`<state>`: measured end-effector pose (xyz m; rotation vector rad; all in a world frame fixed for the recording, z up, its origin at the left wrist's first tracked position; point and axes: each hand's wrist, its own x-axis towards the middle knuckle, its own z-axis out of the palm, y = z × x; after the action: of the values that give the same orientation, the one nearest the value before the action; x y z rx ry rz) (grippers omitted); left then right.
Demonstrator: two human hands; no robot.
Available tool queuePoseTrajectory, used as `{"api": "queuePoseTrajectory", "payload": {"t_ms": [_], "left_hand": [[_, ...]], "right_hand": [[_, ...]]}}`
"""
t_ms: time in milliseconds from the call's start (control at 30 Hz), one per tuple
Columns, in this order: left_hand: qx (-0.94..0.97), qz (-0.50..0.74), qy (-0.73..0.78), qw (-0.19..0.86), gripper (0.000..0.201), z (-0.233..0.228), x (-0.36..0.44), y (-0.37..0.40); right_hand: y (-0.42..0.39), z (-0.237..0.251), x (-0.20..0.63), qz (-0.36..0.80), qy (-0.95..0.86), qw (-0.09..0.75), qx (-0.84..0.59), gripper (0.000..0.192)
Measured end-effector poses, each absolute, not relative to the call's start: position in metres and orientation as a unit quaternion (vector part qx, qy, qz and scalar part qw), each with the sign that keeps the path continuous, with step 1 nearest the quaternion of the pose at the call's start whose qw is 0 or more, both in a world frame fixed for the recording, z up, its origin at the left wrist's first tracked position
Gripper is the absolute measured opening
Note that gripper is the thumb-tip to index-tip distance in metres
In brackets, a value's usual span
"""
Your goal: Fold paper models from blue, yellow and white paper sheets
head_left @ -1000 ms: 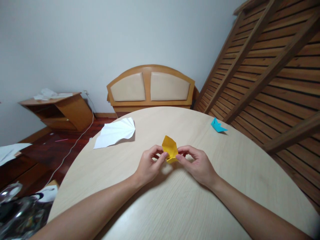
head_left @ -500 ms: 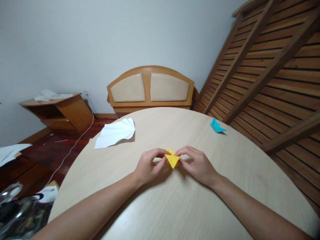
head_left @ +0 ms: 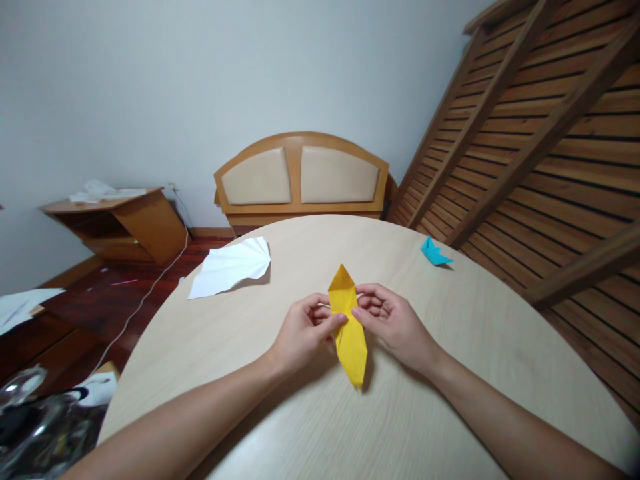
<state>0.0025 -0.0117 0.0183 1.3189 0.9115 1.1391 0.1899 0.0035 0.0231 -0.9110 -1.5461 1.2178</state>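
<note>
Between my two hands is a folded yellow paper [head_left: 352, 347], long and pointed at both ends, held just above the table. My left hand [head_left: 307, 328] grips its left edge, with the thumb on the face and the fingers behind. On the other side my right hand [head_left: 395, 322] pinches the right edge near the middle, its thumb also on the face. Both thumbs lie close together at the paper's narrow waist. The fingertips behind the paper are partly hidden.
A round pale wooden table [head_left: 300, 427] lies under my arms. White pleated paper [head_left: 233, 267] rests at its far left, and a small blue folded paper boat [head_left: 435, 252] at its far right. Beyond stand a headboard [head_left: 303, 175] and a slatted wooden panel [head_left: 545, 140].
The yellow paper has gone from a compact triangular shape to a long open one reaching away from and toward me. My hands stay in nearly the same place, thumbs now on its face.
</note>
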Motion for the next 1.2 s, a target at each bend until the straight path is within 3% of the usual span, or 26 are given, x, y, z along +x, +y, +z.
{"api": "queuePoseTrajectory", "payload": {"t_ms": [200,467,1000,1200], "left_hand": [[0.526,0.449,0.433,0.578,0.035,0.009,0.002,-0.002],[0.539,0.436,0.452,0.561,0.026,0.002,0.003,0.000],[0.581,0.443,0.444,0.519,0.014,0.002,-0.003,0.004],[0.570,0.439,0.459,0.521,0.025,0.007,-0.001,0.000]], "right_hand": [[0.013,0.014,0.192,0.586,-0.596,0.391,-0.387,0.036],[0.018,0.011,0.197,0.492,-0.654,0.398,-0.414,0.028],[0.022,0.005,0.200,0.544,-0.624,0.398,-0.396,0.022],[0.021,0.007,0.199,0.515,-0.645,0.391,-0.407,0.019]]}}
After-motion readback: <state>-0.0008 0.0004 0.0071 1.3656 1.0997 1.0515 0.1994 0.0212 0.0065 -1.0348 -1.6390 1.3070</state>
